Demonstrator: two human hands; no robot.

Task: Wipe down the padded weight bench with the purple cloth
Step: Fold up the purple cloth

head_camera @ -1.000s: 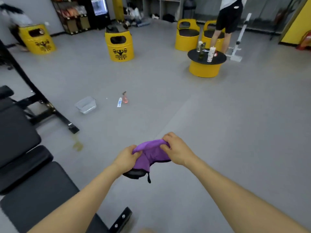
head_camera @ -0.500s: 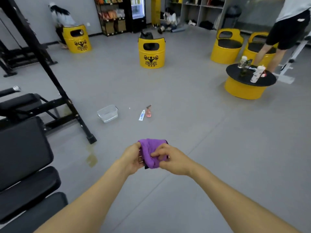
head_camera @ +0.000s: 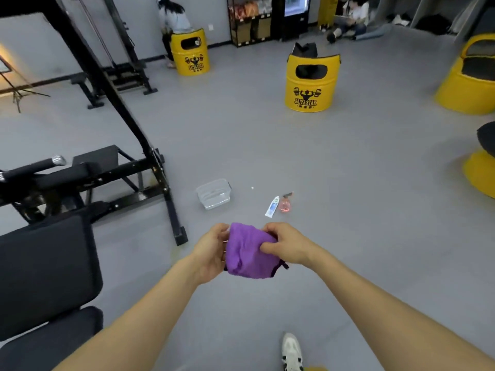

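Purple cloth [head_camera: 250, 253] bunched at centre, clear of the floor — left hand [head_camera: 211, 251] and right hand [head_camera: 288, 245] each pinch an edge. Padded bench [head_camera: 45, 266] lies near left, untouched. Recommend folding to a flat pad before wiping.

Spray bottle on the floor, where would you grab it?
Judging from here, around the neck just under the trigger of the spray bottle, coming from above. It stands upright on the floor, with a round belly that looks harder to grip. A white tube lies close on its left, so come in from the right side.
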